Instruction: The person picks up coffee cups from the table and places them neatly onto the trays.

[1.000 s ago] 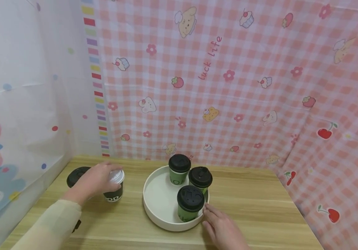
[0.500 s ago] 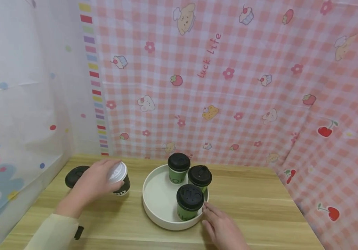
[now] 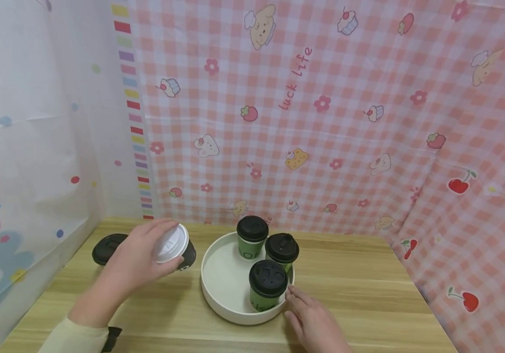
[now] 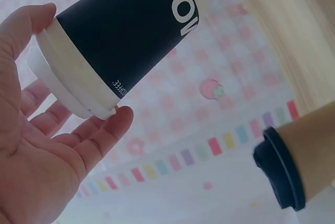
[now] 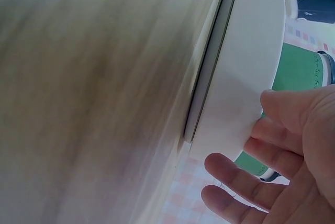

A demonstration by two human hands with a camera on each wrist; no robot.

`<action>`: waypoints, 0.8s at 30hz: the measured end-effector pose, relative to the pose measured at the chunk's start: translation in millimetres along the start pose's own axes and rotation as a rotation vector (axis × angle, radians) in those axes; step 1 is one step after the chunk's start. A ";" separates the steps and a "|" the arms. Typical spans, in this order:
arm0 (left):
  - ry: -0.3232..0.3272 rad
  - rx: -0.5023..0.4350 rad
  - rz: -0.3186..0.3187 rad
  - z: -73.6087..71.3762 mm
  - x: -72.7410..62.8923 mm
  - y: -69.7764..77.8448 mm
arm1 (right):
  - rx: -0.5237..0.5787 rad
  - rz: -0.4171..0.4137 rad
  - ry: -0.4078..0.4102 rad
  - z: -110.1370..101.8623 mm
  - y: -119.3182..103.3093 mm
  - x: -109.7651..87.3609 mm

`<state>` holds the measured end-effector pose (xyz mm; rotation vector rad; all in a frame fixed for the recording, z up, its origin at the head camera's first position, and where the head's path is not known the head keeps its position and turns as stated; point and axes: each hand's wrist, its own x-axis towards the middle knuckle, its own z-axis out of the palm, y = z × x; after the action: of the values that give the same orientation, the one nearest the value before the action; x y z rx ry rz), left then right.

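Note:
My left hand [image 3: 139, 255] grips a black paper coffee cup [image 3: 188, 257] by its white lid [image 3: 174, 242], thumb and fingers around the lid's edge. The cup tilts, its base pointing right, and hangs above the table left of the round white tray [image 3: 221, 284]. White lettering shows on this cup [image 4: 125, 25] in the left wrist view. My right hand [image 3: 314, 318] touches the tray's near right side with its fingers fairly straight. On the tray stand three green paper cups with black lids: one at the back [image 3: 251, 238], one at right [image 3: 282, 249], one in front [image 3: 268, 287].
A brown paper cup [image 4: 311, 150] with a black lid [image 3: 108, 249] stands at the table's left, partly behind my left hand in the head view. The wooden table [image 3: 349, 279] meets a pink checked cloth [image 3: 323, 137] at the back and right.
My left hand has lifted the black cup off the table and carried it right toward the tray, tilting it. My right hand, the tray and the green cups have stayed in place.

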<state>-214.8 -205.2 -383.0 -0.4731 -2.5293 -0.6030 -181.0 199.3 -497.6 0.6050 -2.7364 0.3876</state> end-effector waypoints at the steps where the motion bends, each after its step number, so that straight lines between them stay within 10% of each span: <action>1: 0.015 -0.007 0.016 0.2 -0.8 3.2 | -0.001 -0.002 -0.004 -0.1 0.3 0.0; 24: -0.001 -0.039 0.169 19.5 -3.5 40.4 | 0.041 0.054 -0.074 -0.4 4.2 2.0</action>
<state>-201.9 -162.2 -387.0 -0.6931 -2.4511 -0.5886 -184.5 202.4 -497.3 0.5674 -2.8270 0.4434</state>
